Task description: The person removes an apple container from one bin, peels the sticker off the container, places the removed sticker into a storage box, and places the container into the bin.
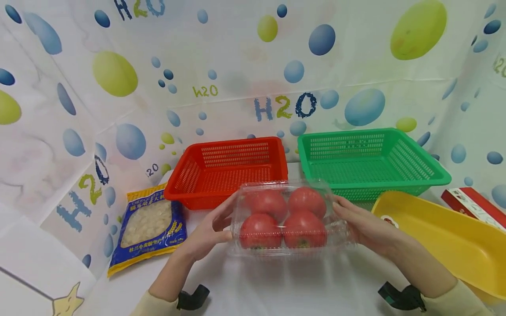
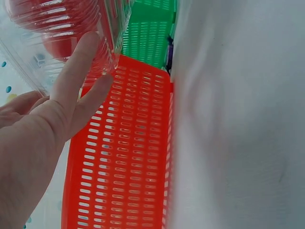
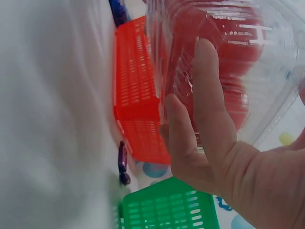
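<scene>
The person wears pale cream sleeves, the left sleeve (image 1: 156, 306) and the right sleeve (image 1: 454, 300) both plain and ending around the wrists. Beside each cuff a small black fitting juts from the inner side: the left fitting (image 1: 194, 297) is matt and bent, with a blocky end; the right fitting (image 1: 403, 296) has a similar curved body and a flat, squarish face tinged dark green. The left hand (image 1: 207, 230) and right hand (image 1: 367, 226) are bare, with slender fingers and fine skin creases
</scene>
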`<state>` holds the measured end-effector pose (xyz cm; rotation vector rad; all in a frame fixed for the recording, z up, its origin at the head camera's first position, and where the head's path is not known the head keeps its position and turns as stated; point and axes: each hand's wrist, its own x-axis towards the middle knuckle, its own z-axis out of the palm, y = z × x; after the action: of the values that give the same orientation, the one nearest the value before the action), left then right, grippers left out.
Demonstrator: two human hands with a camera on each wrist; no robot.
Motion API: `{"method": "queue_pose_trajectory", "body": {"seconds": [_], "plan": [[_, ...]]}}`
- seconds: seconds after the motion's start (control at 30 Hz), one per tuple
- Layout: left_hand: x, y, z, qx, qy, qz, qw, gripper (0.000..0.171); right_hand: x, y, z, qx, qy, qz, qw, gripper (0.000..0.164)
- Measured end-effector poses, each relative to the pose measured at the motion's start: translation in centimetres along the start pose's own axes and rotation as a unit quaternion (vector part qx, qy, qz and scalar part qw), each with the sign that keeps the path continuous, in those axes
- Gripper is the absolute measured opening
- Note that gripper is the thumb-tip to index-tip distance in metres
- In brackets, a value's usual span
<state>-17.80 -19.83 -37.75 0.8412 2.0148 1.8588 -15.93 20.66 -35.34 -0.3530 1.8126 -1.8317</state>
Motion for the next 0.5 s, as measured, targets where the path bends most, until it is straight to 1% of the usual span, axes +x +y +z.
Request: {"method": "queue_pose_trajectory", "body": {"seconds": [0.17,0.33,0.5], "plan": [[-0.2,0.5,0.0,0.001,0.025,0.009,0.9996,0.09,0.9,-1.3,0.7,-0.006,0.041,0.013,0.999,0.076],[0.1,1.3,-0.3,-0.002,0.049,0.01,0.9988,0.089,1.7,-2.5,1.1,0.004,0.056,0.004,0.998,0.076],[0.6,2.0,-0.6,-0.015,0.054,0.016,0.9983,0.089,2.3,-3.5,1.1,0.025,0.061,-0.009,0.998,0.075]]}}
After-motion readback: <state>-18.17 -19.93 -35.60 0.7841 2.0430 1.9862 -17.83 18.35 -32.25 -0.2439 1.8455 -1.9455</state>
